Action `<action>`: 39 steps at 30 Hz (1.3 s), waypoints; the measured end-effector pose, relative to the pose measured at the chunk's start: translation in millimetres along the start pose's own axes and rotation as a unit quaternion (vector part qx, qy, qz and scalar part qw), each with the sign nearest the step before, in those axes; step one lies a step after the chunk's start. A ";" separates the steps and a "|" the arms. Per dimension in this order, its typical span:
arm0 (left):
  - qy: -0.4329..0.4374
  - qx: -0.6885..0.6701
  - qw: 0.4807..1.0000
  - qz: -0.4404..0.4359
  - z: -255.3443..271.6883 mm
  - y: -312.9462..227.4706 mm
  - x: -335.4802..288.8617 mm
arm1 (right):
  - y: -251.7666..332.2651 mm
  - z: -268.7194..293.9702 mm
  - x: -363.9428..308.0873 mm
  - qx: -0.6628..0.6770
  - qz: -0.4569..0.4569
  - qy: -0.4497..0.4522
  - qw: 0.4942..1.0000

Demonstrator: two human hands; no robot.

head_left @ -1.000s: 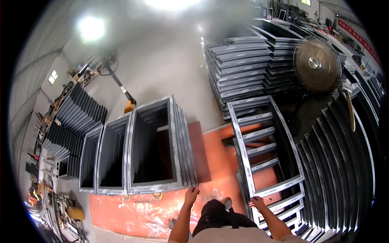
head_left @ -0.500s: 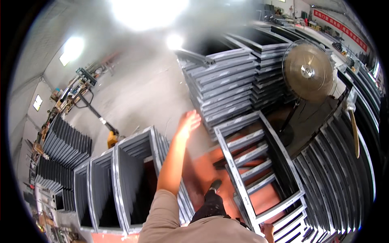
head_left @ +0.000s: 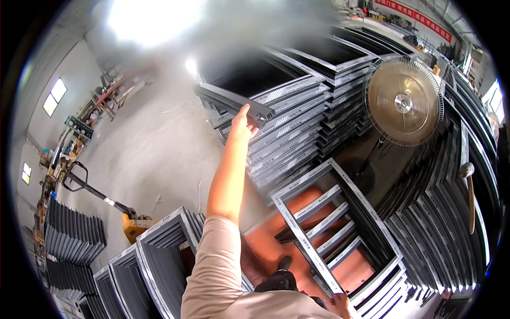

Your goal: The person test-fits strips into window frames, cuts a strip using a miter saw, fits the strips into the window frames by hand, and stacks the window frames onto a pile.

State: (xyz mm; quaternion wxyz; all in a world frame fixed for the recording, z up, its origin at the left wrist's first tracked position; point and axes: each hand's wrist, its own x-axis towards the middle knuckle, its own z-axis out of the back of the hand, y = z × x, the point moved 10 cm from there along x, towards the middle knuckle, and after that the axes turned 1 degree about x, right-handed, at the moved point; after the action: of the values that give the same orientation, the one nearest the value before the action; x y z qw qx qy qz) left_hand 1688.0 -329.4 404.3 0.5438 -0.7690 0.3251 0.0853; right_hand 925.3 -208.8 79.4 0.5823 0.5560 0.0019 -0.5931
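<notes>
My left hand (head_left: 243, 124) is stretched far forward, closed on the near end of a dark grey metal profile (head_left: 226, 100). That profile lies across the top of a tall stack of grey frames (head_left: 289, 125). Close to my body, my right hand (head_left: 339, 305) grips the near-left corner of a rectangular window frame (head_left: 304, 245). Its fingers are partly hidden by the small size and the frame's edge. Dark crossbars show through the opening of this frame, over an orange-red surface, and further frames lie beneath its near end.
A round standing fan (head_left: 404, 101) is at the right, beyond the frame. Curved-looking rows of frames (head_left: 433, 234) fill the right side, with a mallet (head_left: 469, 196) near them. More frames (head_left: 159, 255) stand at my left, before a yellow pallet jack (head_left: 135, 227). Grey floor (head_left: 143, 143) lies beyond.
My left hand has moved forward and closed on the profile's end, which was lying on the stack. The view has shifted. My right hand stays at the frame's near corner.
</notes>
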 end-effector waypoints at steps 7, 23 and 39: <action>0.108 -0.059 0.992 -0.016 18.4 1.3 15.2 | -218.0 -43.0 63.3 -0.273 0.054 -0.024 0.960; 0.124 -0.016 0.992 0.024 2.0 3.8 -11.9 | -72.9 -5.9 40.3 0.060 -0.071 -0.047 0.995; 0.182 -0.078 0.973 0.122 -22.2 8.1 -45.9 | -29.7 -19.6 22.4 0.036 -0.082 -0.014 0.996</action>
State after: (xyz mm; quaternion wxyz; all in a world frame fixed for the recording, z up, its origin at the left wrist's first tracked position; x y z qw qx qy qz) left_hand 1642.7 -332.1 429.0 0.3988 -0.7664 0.5023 0.0347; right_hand 924.2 -202.0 37.8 0.5111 0.5664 0.0185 -0.6462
